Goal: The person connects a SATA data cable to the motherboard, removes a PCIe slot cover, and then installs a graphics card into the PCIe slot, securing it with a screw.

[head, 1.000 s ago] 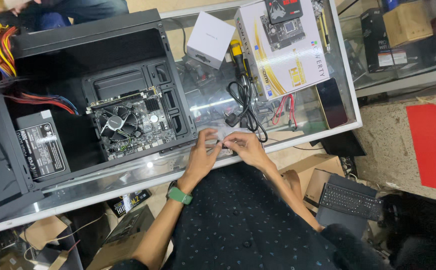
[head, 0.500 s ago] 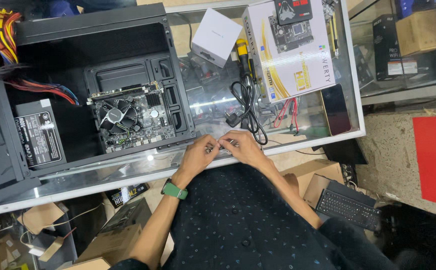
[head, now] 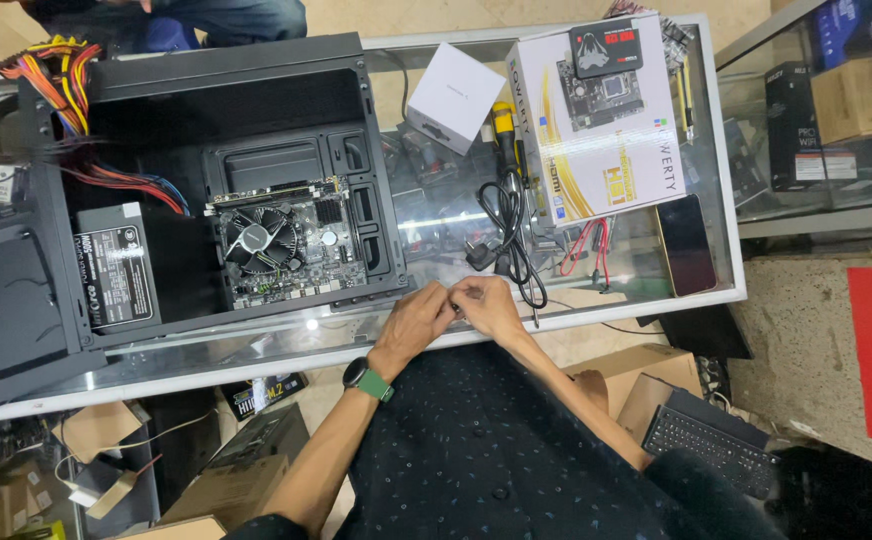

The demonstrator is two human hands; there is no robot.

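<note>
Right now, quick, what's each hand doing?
Left hand: fingers pinched together against the right hand; what they hold is too small to tell.
Right hand: fingers pinched too; item hidden.

An open computer case lies on the glass counter. Right of the case: a small box, cables, a large box, a phone.

Head view, looking down. The left hand and right hand meet at the midline, fingertips touching one another, fingers curled inward in a pinching pose. Both forearms reach forward from the torso and converge; the left forearm is bare, with a green-strapped watch at the wrist. What the fingers pinch cannot be made out.
</note>
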